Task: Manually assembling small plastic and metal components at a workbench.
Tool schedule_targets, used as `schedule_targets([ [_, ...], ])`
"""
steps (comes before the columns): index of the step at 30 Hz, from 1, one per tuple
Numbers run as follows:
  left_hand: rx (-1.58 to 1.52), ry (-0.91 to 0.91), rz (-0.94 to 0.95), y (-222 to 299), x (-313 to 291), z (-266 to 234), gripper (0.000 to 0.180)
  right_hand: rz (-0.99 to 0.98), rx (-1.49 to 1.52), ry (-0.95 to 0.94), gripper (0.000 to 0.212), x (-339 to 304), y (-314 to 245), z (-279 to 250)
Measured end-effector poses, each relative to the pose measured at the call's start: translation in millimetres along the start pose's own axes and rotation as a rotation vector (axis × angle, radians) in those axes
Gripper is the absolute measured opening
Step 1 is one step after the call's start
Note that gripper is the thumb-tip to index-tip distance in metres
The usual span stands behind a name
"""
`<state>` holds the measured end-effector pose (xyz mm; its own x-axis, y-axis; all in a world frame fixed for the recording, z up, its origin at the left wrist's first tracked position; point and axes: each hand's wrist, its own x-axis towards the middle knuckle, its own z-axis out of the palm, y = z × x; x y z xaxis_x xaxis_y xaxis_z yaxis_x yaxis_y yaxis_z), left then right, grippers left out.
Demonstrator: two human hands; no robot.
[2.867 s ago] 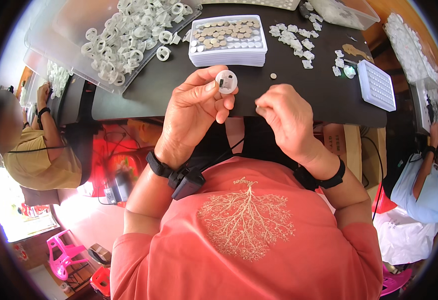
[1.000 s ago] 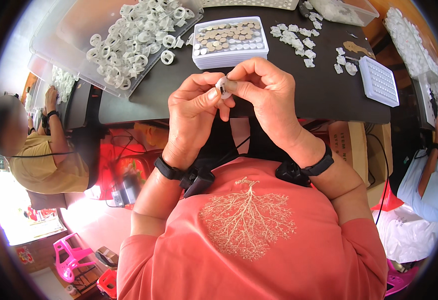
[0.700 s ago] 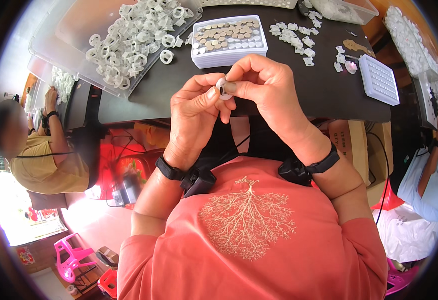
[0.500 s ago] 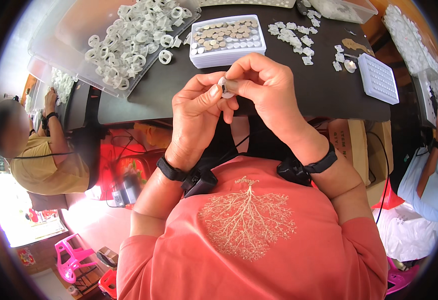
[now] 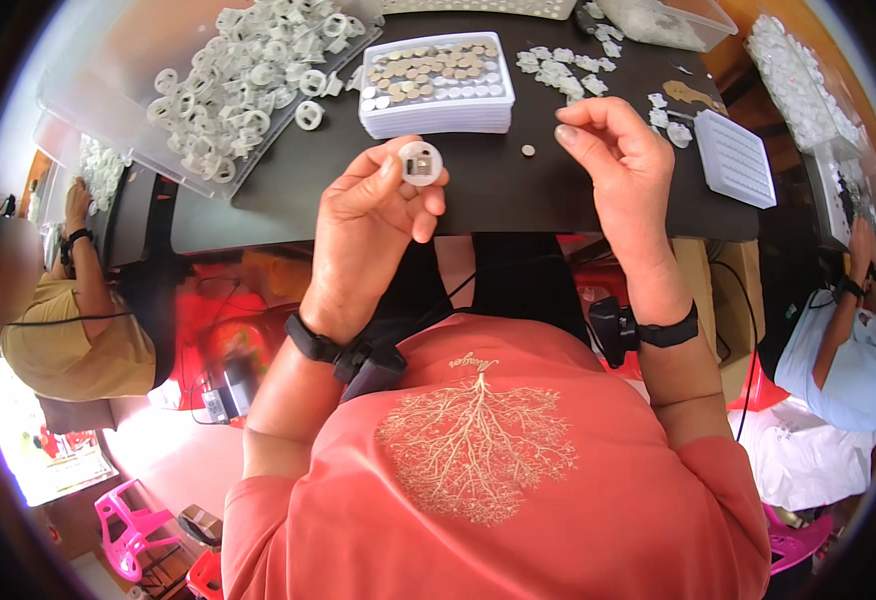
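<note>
- White, round plastic part (image 5: 422, 163): centre of the frame, just above the table's front edge, its face with small dark and metallic details turned toward the camera, presumably so that the inside can be seen.
- Left hand (image 5: 370, 205): thumb and forefinger closed on the part's edge, a grip that appears chosen to leave the face uncovered; the lower fingers curl loosely.
- Right hand (image 5: 630, 165): right of centre, apart from the part; thumb and forefinger slightly parted, with nothing visible between them.
- Small, round, silvery disc (image 5: 528, 151): alone on the dark tabletop (image 5: 288, 205), between the hands, within easy reach of the right.
- Stacked white plastic trays (image 5: 436, 123): upper centre, the top one bearing similar loose discs, probably kept close for picking.
- Clear plastic bin (image 5: 98, 105): upper left, tilted toward the worker, perhaps for access to its heap of translucent ring-shaped parts (image 5: 248, 85).
- Small white plastic pieces (image 5: 558, 72): upper right of centre, loosely scattered.
- White gridded tray (image 5: 734, 160): right, near the table's edge.
</note>
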<state>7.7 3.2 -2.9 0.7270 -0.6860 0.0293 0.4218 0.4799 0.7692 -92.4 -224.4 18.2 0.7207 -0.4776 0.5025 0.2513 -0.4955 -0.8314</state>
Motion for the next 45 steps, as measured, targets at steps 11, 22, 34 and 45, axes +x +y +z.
schedule_targets([
  [11, -0.039, -0.02, -0.027, 1.3, -0.9, -1.4, 0.033, -0.431, -0.7, -0.056, 0.01, -3.6, 22.7, 16.0],
  [22, -0.053, -0.036, -0.019, -0.8, -0.8, -1.4, 0.03, -0.437, -0.724, -0.117, 0.014, -4.1, 20.3, 16.4],
  [34, -0.05, -0.011, -0.03, 0.3, -2.4, 0.6, 0.029, -0.525, -0.703, -0.197, 0.017, -6.0, 17.0, 30.5],
  [45, -0.017, 0.007, -0.032, 1.4, 0.5, 1.8, 0.029, -0.532, -0.488, -0.372, 0.02, -10.9, 3.2, 30.4],
])
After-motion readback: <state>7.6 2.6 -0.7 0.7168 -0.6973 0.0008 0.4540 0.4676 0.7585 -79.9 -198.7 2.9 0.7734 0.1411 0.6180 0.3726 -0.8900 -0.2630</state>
